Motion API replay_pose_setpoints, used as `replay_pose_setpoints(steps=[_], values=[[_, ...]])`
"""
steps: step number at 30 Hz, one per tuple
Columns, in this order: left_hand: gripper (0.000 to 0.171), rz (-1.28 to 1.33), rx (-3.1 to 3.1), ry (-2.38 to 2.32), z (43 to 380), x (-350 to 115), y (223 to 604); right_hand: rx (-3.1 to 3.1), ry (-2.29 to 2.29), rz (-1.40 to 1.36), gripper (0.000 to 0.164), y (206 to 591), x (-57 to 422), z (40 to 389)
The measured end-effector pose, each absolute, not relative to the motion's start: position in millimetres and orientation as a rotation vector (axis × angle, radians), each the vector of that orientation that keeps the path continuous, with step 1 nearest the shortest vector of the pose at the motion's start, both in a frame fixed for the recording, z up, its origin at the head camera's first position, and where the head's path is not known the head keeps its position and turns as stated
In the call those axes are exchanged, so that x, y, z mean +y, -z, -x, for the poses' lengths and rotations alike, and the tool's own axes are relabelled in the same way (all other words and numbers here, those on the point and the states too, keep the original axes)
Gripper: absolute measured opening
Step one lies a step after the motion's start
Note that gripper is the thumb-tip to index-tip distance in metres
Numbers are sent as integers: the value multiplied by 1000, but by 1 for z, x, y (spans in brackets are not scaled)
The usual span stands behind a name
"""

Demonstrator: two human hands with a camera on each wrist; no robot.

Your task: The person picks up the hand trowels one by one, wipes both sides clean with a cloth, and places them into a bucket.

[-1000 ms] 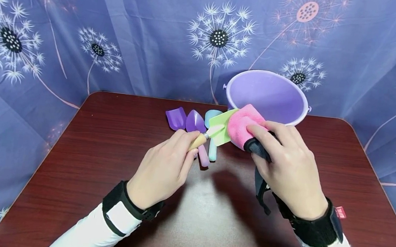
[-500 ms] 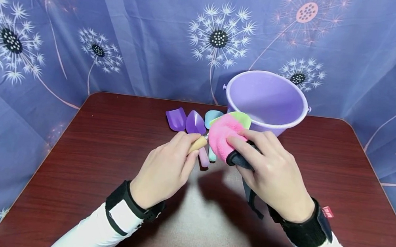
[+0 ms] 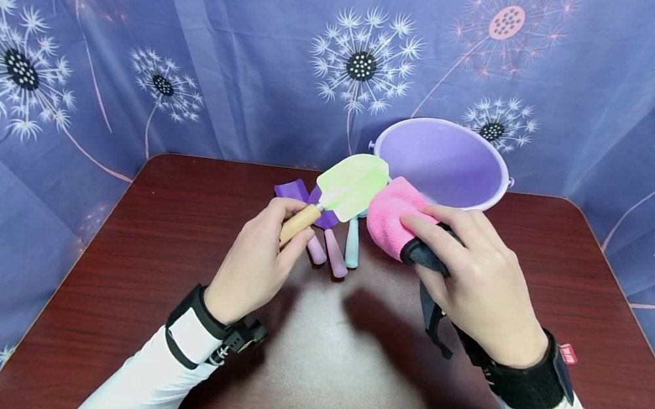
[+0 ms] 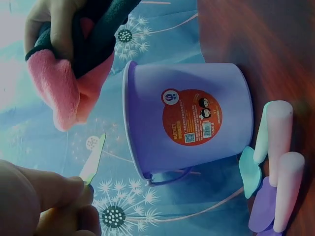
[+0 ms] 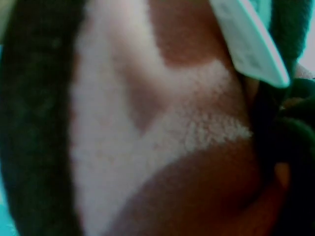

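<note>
My left hand (image 3: 257, 260) grips the wooden handle (image 3: 300, 223) of a small hand trowel, its light green blade (image 3: 354, 186) raised and facing up in the head view. My right hand (image 3: 471, 277) pinches a bunched pink cloth (image 3: 394, 217) with dark trim, just right of the blade. Dark fabric and a strap hang below that hand. In the left wrist view the cloth (image 4: 59, 91) hangs apart from the trowel blade (image 4: 93, 160), seen edge-on. Blurred cloth folds (image 5: 147, 123) fill most of the right wrist view.
A purple bucket (image 3: 496, 201) stands at the table's back right, behind the cloth. Under the raised trowel lie several small shovels: two purple with pink handles (image 3: 335, 254) and one with a teal handle (image 3: 353, 243). Patterned blue fabric (image 3: 258, 59) hangs behind the brown table (image 3: 183, 230).
The cloth first slid over the trowel blade toward the handle, then came off to the right. My left hand has drawn back left, turning the blade to show its face.
</note>
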State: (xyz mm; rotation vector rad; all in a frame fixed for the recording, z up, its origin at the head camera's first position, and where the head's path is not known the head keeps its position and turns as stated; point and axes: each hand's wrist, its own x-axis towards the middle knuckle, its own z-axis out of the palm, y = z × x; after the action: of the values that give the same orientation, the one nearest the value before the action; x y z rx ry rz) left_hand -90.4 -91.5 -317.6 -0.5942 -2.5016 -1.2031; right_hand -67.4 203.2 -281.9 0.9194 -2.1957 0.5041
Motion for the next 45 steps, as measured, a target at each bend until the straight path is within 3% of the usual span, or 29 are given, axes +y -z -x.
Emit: replay_pose_setpoints(steps=[21,35,45], values=[[23,475,-2447,1239,102,-102,317,-2285,-462,-919,44,287,211,70],[29,472,-2487,1304,101,-103,315,-2297,-438,-981,47,291,207,72],[27,488,-2587,1462,98,-106,311,-2234,-460,-1043,37,294,197,72]])
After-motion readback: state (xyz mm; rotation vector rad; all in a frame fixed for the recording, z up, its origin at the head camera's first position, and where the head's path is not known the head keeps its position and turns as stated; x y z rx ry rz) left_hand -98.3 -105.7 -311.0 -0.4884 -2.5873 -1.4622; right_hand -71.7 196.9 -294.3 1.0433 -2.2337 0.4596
